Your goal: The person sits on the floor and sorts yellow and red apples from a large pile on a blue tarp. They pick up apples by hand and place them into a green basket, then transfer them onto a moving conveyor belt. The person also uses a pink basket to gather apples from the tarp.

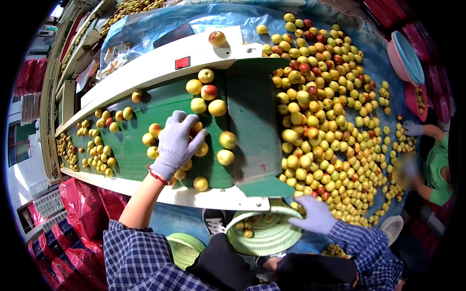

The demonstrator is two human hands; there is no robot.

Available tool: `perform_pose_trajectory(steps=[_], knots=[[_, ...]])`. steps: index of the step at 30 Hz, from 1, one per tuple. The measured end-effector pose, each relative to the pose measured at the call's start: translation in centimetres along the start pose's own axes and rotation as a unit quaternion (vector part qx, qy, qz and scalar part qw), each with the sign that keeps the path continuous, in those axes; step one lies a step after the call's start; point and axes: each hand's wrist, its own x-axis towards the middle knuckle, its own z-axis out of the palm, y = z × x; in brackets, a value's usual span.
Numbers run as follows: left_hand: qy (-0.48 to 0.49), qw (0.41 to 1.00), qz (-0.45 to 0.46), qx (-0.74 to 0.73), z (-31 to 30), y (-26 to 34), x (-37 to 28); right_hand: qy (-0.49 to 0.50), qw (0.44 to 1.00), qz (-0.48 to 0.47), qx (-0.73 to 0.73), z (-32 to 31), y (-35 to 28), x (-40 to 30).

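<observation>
My left hand (177, 143), in a pale grey knitted glove, reaches palm down over the green conveyor belt (127, 145). Its fingers are spread around some yellow-and-red jujubes (196, 128); the palm hides whether one is gripped. More jujubes (217, 107) lie loose on the belt near its dark end plate (255, 138). My right hand (315, 214), gloved alike, hovers by the right rim of a pale green plastic basket (275, 232), fingers apart, with no fruit visible in it. A few jujubes (247, 233) rest inside that basket.
A wide heap of jujubes (324, 120) covers blue sheeting (378, 65) beyond the belt's end. One jujube (217, 38) sits on the white side rail (160, 54), near a red switch (182, 63). At right, a person in a green shirt (437, 171) handles fruit. Red plastic-lined crates (72, 254) stand lower left.
</observation>
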Motion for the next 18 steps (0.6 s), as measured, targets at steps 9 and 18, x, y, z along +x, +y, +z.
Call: perform_pose_trajectory(steps=[9, 18], knots=[[-0.001, 0.973, 0.182, -0.14, -3.8, 12.4, -4.2, 0.316, 0.946, -0.041, -0.063, -5.8, -12.4, 27.5], [-0.376, 0.843, 0.304, -0.236, 14.2, 11.0, -19.7, 0.084, 0.918, -0.363, -0.136, 3.9, -5.2, 2.5]])
